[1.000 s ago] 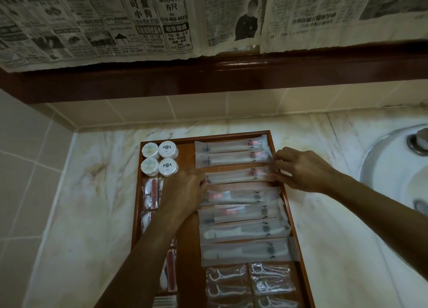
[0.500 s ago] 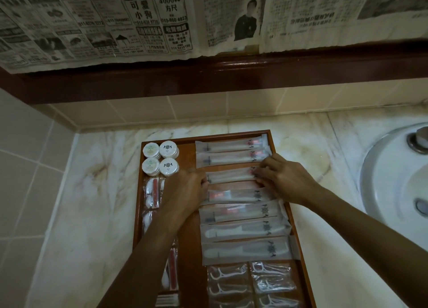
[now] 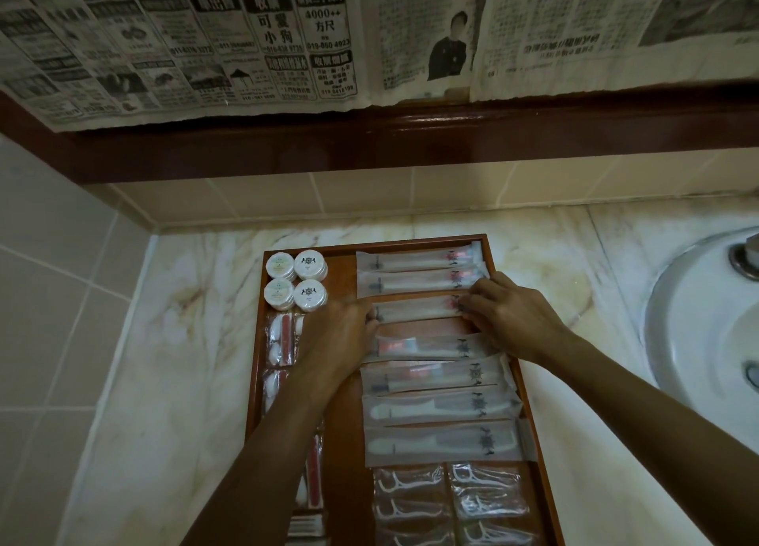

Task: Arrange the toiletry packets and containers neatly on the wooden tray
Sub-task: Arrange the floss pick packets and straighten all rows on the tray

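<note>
**Both hands squaring third long packet on tray**

Far left: tiled wall, then marble counter [image 3: 172,381]. Wooden tray [image 3: 534,443] sits on counter, runs toward wall.

Tray left column: four round white containers [image 3: 296,279] in a two-by-two block at far corner, touching each other. Nearer than them, small clear sachets [image 3: 281,340] with red and white contents, in a line, partly hidden by left forearm.

Left hand [image 3: 343,340] over tray middle, fingers curled onto left end of the third long packet [image 3: 415,310]. Looks like a pinch or press on that end; fingertips hidden behind knuckles, exact grip can't tell.

Tray right column: long packets stacked flat like ladder rungs, two above the held one, four below. The fifth one [image 3: 435,375] is slightly skewed. Floss pick bags [image 3: 410,500] at near end.

Right hand [image 3: 509,319] on right end of same packet, fingers bent, tips on the wrapper, apparently pinching it.

Far right: white sink basin [image 3: 698,340], well apart from tray.

Judgement on step: align this packet parallel to the two above, ends flush with theirs. Move both ends together, slide flat, don't lift; wrapper is light and slippery, likely to drag neighbours. Keep even gap, avoid overlap with packet below. Then fix the skewed one.
</note>
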